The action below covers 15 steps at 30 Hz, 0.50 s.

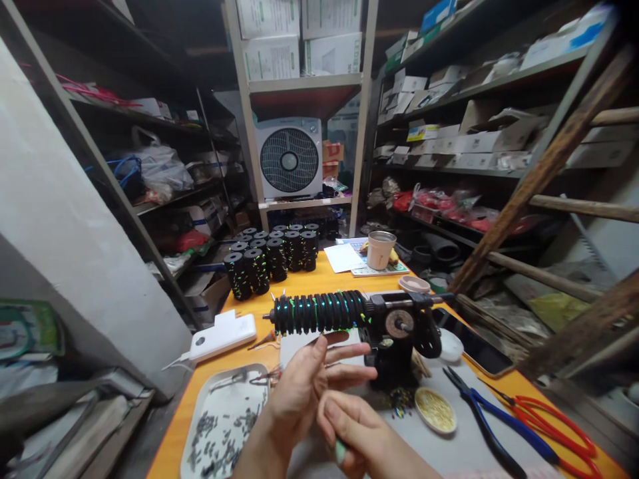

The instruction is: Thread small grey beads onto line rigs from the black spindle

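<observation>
My left hand (312, 372) is stretched out palm up with its fingers apart, just below a black ribbed bobbin (319, 314). The bobbin sits sideways on the shaft of a small black winding machine (394, 332) with a round dial, and coloured wire ends show between its ribs. Against the left palm, my right hand (354, 426) is closed around a small object with a pale green end (340, 452); the fingers hide most of it. To the left lies a white tray (200, 392) with many small dark pieces.
Rows of black bobbins (274, 256) stand at the back left. A white power bank (224, 336) lies left. Right are a dish of tiny gold-coloured parts (436, 410), blue-handled pliers (479, 412), red-handled cutters (549, 419) and a phone (474, 342). A cup (381, 251) stands behind.
</observation>
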Tool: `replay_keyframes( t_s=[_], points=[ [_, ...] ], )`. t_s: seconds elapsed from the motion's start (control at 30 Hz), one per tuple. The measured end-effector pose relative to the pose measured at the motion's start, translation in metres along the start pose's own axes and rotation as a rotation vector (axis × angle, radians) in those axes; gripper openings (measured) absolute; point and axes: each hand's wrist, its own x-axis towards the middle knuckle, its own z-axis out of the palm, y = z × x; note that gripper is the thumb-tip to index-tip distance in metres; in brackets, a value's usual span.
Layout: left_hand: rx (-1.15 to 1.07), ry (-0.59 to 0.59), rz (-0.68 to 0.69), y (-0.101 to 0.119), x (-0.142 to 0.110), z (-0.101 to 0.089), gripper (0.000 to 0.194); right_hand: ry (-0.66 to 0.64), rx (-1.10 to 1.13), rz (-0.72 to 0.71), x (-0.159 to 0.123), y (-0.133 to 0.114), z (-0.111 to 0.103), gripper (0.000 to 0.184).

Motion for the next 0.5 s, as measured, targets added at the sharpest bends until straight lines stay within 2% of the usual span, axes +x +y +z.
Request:
replay_keyframes(
  t_s=[0.1,0.27,0.5],
  points=[
    [-0.005,0.036,-0.001,0.002,-0.001,0.000,0.037,-0.004,-0.001,0.010,-0.002,0.003,-0.001,0.048],
    [-0.018,0.198,0.203,-0.001,-0.013,-0.015,0.030,-0.018,0.005,0.011,0.001,0.001,0.000,0.053],
    [-0.086,0.365,0.371,0.000,-0.019,-0.037,0.022,-0.022,-0.003,0.026,0.000,0.000,0.002,0.051]
  ],
)
